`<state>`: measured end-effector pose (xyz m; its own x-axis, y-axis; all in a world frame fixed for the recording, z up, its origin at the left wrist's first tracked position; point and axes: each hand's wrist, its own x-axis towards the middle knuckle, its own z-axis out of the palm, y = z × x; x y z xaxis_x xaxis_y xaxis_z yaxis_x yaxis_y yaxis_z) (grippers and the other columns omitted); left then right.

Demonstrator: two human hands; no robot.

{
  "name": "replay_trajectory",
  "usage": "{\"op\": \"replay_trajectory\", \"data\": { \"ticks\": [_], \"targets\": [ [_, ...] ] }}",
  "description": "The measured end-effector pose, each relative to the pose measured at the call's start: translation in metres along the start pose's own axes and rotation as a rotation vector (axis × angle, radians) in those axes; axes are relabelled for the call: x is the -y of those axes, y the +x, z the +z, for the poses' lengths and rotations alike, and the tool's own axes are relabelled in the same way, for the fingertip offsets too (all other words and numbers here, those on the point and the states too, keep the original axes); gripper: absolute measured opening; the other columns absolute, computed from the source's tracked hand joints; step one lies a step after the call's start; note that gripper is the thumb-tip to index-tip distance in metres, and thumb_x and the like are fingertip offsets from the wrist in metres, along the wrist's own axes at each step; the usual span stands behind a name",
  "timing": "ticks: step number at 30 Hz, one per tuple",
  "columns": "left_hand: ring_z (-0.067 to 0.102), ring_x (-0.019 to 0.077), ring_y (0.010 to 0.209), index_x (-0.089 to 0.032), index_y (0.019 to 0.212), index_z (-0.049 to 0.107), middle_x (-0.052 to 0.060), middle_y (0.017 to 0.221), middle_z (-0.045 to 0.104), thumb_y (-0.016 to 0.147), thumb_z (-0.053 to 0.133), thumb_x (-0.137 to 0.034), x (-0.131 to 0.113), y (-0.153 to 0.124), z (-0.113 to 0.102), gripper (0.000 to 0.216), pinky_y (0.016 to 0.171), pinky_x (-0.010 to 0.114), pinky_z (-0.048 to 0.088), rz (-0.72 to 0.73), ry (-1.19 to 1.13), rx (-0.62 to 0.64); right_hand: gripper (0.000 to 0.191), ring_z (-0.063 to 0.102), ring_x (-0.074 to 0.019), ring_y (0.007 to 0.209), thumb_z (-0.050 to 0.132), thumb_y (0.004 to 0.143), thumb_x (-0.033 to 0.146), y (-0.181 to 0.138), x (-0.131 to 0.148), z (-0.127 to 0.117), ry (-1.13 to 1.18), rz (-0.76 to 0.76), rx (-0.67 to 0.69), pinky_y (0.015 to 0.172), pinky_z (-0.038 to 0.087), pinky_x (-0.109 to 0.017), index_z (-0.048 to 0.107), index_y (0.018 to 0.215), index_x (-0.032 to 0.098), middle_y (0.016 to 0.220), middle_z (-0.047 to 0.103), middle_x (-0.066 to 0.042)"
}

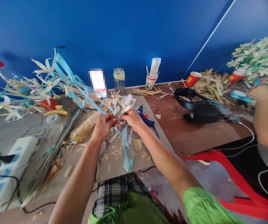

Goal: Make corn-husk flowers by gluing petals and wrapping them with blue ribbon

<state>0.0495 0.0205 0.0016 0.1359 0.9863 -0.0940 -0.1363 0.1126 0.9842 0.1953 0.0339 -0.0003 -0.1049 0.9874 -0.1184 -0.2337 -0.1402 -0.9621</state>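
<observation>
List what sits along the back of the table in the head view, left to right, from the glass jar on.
Glass jar → white paper cup → tipped red cup → black headset → another person's hand.

Bare brown tabletop [182, 130] is seen right of the glue gun [145, 118]; passage is open there. Left is blocked by wire bundle [52, 155], power strip [5, 168] and husk scraps [115, 149].
</observation>
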Motion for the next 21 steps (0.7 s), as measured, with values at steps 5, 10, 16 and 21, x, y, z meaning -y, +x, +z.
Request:
{"op": "replay_trajectory", "data": {
  "ticks": [5,10,16,21],
  "targets": [
    [0.06,0.0097,0.057,-0.014,0.076,0.06,-0.001,0.064,0.062,0.061,0.072,-0.022,-0.006,-0.003,0.002,0.021,0.054,0.021,0.04,-0.053,-0.065,-0.01,0.015,0.058,-0.0128,0.06,0.072,0.052,0.023,-0.003,0.003,0.0,0.02,0.018,0.045,0.065,0.045,-0.026,0.066,0.064,0.016,0.06,0.066,0.001],
    [0.06,0.0097,0.056,-0.015,0.075,0.06,-0.002,0.063,0.062,0.058,0.075,-0.021,-0.004,-0.001,0.001,0.024,0.056,0.021,0.041,-0.072,-0.078,0.027,0.019,0.059,-0.0142,0.062,0.075,0.05,0.026,-0.004,0.006,-0.001,0.008,0.032,0.058,0.066,0.046,-0.027,0.064,0.061,0.016,0.061,0.066,0.0],
    [0.057,0.0079,0.056,-0.014,0.071,0.06,-0.003,0.065,0.061,0.059,0.074,-0.022,0.004,0.003,0.001,0.021,0.06,0.022,0.041,0.002,-0.042,0.054,0.024,0.056,-0.0126,0.057,0.078,0.049,0.027,-0.003,0.004,-0.003,-0.046,0.066,0.03,0.06,0.044,-0.026,0.06,0.06,0.016,0.056,0.061,0.002],
    [0.054,0.0096,0.056,-0.015,0.072,0.058,-0.003,0.061,0.059,0.063,0.07,-0.023,0.006,0.003,0.002,0.017,0.059,0.023,0.039,0.076,0.09,-0.012,0.025,0.046,-0.0069,0.048,0.077,0.049,0.025,-0.008,0.014,-0.006,0.006,0.13,0.101,0.049,0.034,-0.021,0.058,0.062,0.016,0.053,0.056,0.005]
  ]
}}
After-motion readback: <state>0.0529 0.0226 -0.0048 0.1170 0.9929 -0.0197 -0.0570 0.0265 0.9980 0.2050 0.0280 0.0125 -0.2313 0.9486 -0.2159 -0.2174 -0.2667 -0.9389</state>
